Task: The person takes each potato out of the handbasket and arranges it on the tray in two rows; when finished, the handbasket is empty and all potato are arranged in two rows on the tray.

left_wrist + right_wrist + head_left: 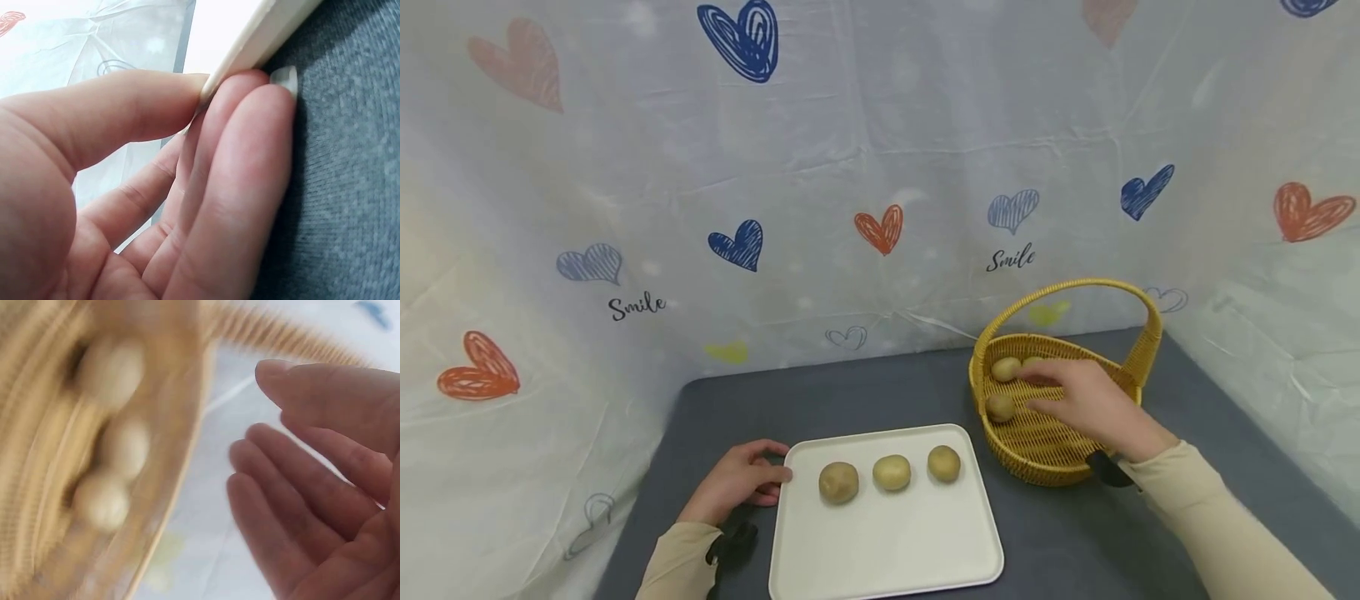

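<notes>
My left hand (741, 481) pinches the left edge of a white rectangular tray (887, 546); in the left wrist view the thumb lies on the rim (240, 53) and fingertips are tucked against its underside. On the tray a larger brown potato (838, 482), a paler potato (892, 472) and a round potato (943, 463) form a row. Over the yellow wicker basket (1037, 473), my right hand (1086, 402) is held with loosely bent fingers and nothing in them. The right wrist view shows three blurred potatoes inside, among them an upper one (112, 372).
The basket's tall arched handle (1093, 283) rises beside the right hand. A dark grey cloth (820, 392) covers the table. Behind it hangs a white curtain (805, 167) printed with hearts. Black wrist straps (1108, 469) sit at both cuffs.
</notes>
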A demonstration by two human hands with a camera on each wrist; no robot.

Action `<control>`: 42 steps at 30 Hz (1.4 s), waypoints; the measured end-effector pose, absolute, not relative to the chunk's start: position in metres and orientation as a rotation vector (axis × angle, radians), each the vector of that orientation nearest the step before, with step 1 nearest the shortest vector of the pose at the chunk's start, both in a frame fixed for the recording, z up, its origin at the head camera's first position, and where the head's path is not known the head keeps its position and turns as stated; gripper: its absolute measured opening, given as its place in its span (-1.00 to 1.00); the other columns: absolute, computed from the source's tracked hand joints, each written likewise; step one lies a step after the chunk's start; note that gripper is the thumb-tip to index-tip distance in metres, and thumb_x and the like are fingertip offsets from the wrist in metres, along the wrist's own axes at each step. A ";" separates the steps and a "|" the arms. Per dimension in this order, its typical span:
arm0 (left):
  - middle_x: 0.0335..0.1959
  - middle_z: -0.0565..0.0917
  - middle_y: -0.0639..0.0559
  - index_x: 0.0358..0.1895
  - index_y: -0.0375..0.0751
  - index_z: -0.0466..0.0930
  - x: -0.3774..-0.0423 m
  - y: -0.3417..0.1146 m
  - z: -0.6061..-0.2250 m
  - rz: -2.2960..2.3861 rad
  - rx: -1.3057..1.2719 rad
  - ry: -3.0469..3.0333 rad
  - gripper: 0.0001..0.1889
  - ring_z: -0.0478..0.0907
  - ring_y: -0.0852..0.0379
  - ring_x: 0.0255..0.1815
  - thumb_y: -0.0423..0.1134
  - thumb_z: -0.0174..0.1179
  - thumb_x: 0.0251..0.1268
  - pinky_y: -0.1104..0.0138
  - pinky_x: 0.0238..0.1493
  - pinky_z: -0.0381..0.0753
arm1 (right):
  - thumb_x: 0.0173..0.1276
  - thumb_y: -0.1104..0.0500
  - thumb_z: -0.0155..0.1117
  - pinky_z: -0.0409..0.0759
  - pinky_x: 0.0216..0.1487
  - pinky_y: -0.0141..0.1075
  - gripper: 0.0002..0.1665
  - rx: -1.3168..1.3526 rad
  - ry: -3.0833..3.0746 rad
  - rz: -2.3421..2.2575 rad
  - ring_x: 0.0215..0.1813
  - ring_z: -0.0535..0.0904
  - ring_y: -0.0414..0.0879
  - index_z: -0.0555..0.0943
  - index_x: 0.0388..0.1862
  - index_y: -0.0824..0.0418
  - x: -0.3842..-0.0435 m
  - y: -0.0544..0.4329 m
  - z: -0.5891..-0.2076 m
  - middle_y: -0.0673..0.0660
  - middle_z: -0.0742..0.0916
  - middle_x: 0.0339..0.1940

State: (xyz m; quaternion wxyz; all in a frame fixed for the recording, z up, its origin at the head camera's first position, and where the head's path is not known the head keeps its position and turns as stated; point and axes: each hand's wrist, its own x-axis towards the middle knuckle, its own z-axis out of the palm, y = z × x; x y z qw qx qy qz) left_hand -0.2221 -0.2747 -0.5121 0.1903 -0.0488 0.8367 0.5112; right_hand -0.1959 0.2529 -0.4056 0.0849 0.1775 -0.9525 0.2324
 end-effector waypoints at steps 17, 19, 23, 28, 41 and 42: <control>-0.31 0.76 -0.12 0.37 -0.23 0.61 -0.219 -0.277 -0.513 1.442 -0.125 2.319 -0.40 0.77 0.04 -0.36 -0.16 0.56 0.30 0.15 -0.26 0.87 | 0.41 0.30 0.52 0.71 0.25 0.25 -0.62 0.502 -3.010 0.677 0.23 0.73 0.35 0.78 0.19 0.28 -0.278 0.308 -0.444 0.28 0.84 0.14; -0.31 0.76 -0.12 0.37 -0.23 0.61 -0.218 -0.277 -0.514 1.443 -0.129 2.318 -0.40 0.77 0.04 -0.36 -0.16 0.55 0.30 0.15 -0.26 0.87 | 0.40 0.32 0.51 0.70 0.25 0.25 -0.62 0.501 -3.011 0.677 0.23 0.73 0.34 0.79 0.18 0.27 -0.282 0.309 -0.447 0.26 0.85 0.13; -0.31 0.76 -0.12 0.37 -0.23 0.61 -0.216 -0.277 -0.512 1.448 -0.138 2.320 -0.41 0.77 0.04 -0.36 -0.17 0.54 0.31 0.14 -0.25 0.87 | 0.40 0.33 0.48 0.72 0.22 0.23 -0.65 0.521 -3.014 0.649 0.20 0.74 0.32 0.80 0.16 0.26 -0.289 0.309 -0.452 0.26 0.85 0.11; -0.31 0.77 -0.12 0.36 -0.24 0.61 -0.216 -0.275 -0.510 1.450 -0.144 2.324 -0.42 0.78 0.04 -0.35 -0.20 0.54 0.30 0.14 -0.25 0.87 | 0.40 0.29 0.52 0.74 0.18 0.21 -0.69 0.543 -2.997 0.601 0.14 0.77 0.30 0.83 0.10 0.26 -0.293 0.306 -0.454 0.25 0.86 0.06; -0.32 0.77 -0.12 0.34 -0.22 0.63 -0.220 -0.273 -0.508 1.444 -0.161 2.330 -0.43 0.77 0.04 -0.36 -0.19 0.55 0.29 0.15 -0.26 0.87 | 0.29 0.28 0.61 0.76 0.03 0.09 -0.68 0.544 -3.057 0.605 0.01 0.77 0.15 0.84 0.02 0.25 -0.298 0.303 -0.448 0.22 0.86 -0.02; -0.32 0.76 -0.12 0.34 -0.22 0.63 -0.221 -0.273 -0.508 1.444 -0.159 2.332 -0.43 0.77 0.04 -0.37 -0.19 0.55 0.29 0.15 -0.27 0.87 | 0.29 0.28 0.61 0.76 0.04 0.10 -0.69 0.545 -3.063 0.601 0.01 0.77 0.15 0.84 0.02 0.24 -0.299 0.303 -0.449 0.22 0.86 -0.01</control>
